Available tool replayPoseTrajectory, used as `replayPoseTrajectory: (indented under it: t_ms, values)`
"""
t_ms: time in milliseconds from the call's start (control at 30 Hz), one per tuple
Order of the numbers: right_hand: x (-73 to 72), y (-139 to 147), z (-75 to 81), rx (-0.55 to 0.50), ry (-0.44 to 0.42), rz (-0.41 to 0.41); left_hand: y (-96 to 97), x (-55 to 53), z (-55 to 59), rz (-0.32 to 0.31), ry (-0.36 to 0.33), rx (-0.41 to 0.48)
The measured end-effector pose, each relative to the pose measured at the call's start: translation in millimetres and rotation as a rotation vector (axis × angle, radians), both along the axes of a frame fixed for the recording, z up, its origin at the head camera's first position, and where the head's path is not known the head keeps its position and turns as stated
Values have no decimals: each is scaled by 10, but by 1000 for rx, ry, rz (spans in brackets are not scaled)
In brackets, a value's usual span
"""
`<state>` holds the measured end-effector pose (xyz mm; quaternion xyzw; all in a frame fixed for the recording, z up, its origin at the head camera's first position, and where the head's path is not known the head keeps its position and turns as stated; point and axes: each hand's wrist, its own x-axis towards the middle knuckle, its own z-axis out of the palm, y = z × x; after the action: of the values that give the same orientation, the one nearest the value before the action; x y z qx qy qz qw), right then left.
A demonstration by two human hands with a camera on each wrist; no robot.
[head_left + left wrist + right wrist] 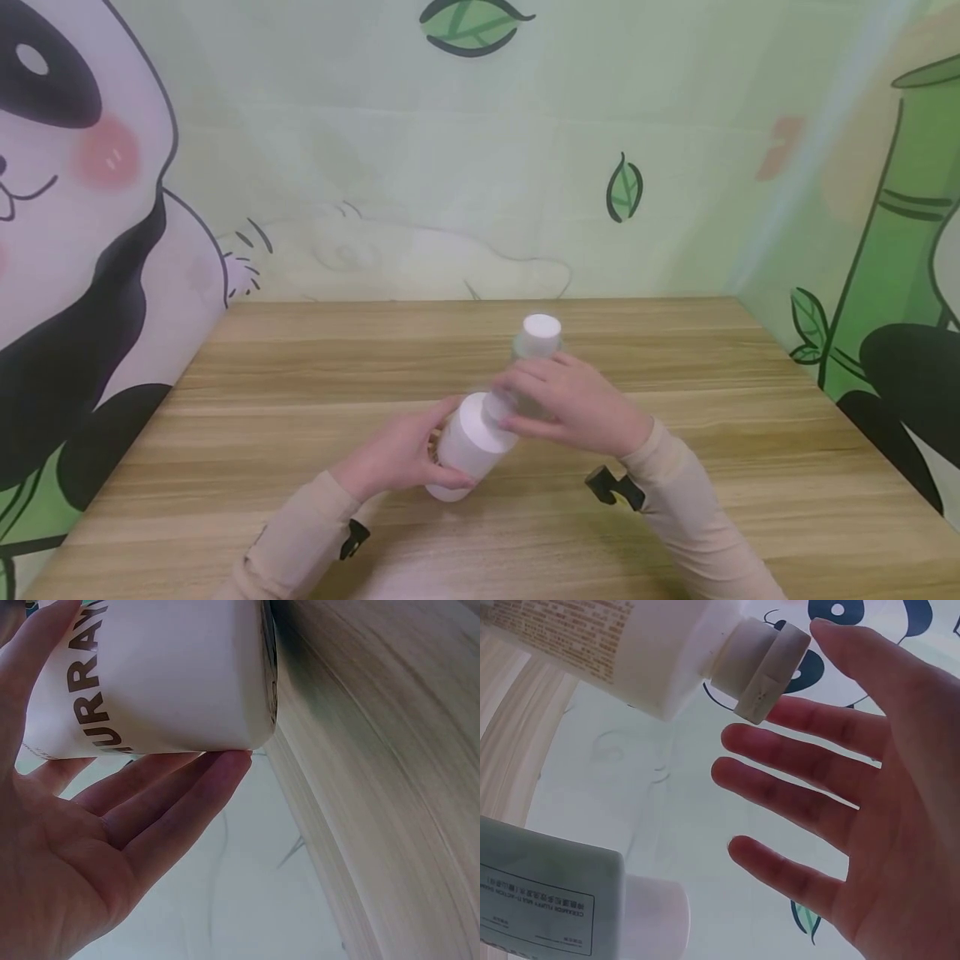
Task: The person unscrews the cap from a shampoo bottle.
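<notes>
A white bottle with printed lettering leans to the right, its base close to the tabletop. My left hand grips its body from the left side, thumb in front and fingers behind; dark capital letters show on the bottle in the left wrist view. At the bottle's top, the white cap has a wider disc at its end. My right hand is at this cap with fingers extended, thumb tip and index finger right by its edge. Behind the right hand stands a pale green bottle with a white cap.
The wood-grain table runs back to a pale green backdrop printed with pandas, leaves and bamboo. Black wrist mounts sit by both sleeves, close over the table.
</notes>
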<state>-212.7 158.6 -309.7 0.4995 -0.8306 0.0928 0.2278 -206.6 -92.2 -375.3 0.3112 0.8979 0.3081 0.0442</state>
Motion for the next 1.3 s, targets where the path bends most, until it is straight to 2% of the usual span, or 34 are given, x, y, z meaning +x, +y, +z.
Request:
replayPoseTrajectory:
  t_ms: [367, 567, 733, 900, 1133, 1300]
  values:
    - [20, 1, 8, -6, -19, 46, 2, -1, 3, 0, -19, 12]
    - [23, -6, 22, -12, -63, -21, 0, 5, 6, 0, -17, 8]
    - [27, -7, 29, -31, -35, -51, 8, 7, 9, 3, -31, 11]
    - [32, -11, 20, -26, -10, -34, 8, 12, 10, 4, -26, 10]
    - [20, -25, 9, -33, 3, 35, -3, 1, 3, 8, -45, 28]
    - [25, -16, 20, -17, -15, 64, -4, -2, 0, 2, -52, 37]
